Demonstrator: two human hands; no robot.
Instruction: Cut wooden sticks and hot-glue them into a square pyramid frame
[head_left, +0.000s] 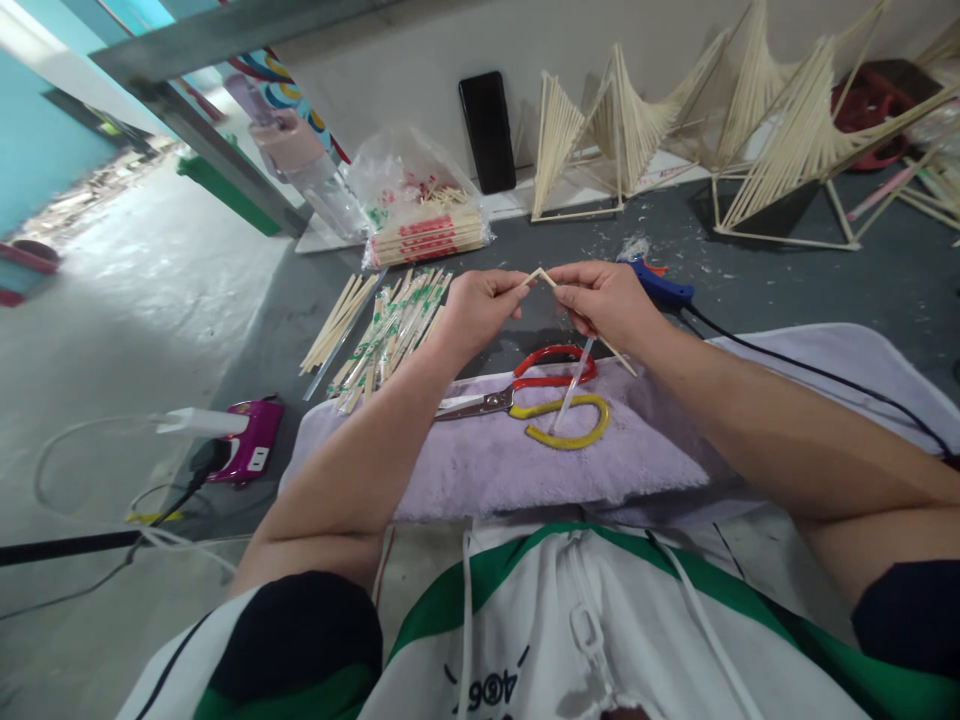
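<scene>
My left hand (480,312) pinches a short wooden stick between thumb and fingers. My right hand (609,302) grips a longer wooden stick (619,357), whose lower end sticks out below the palm. Both pieces meet at an angled tip (541,272) between the hands; I cannot tell whether they are two sticks or one bent one. Below lie scissors (498,402) with one red and one yellow handle, and a translucent glue stick (574,388) crosses them. Beside my right hand rests a blue glue gun (661,285) with a black cord.
Wrapped chopsticks (390,335) and loose sticks (337,322) lie left, near a bagged bundle (427,238). A phone (487,132) leans on the wall beside stick structures (630,130), (787,150). A purple towel (480,475) covers the front edge; a magenta power strip (251,440) sits left.
</scene>
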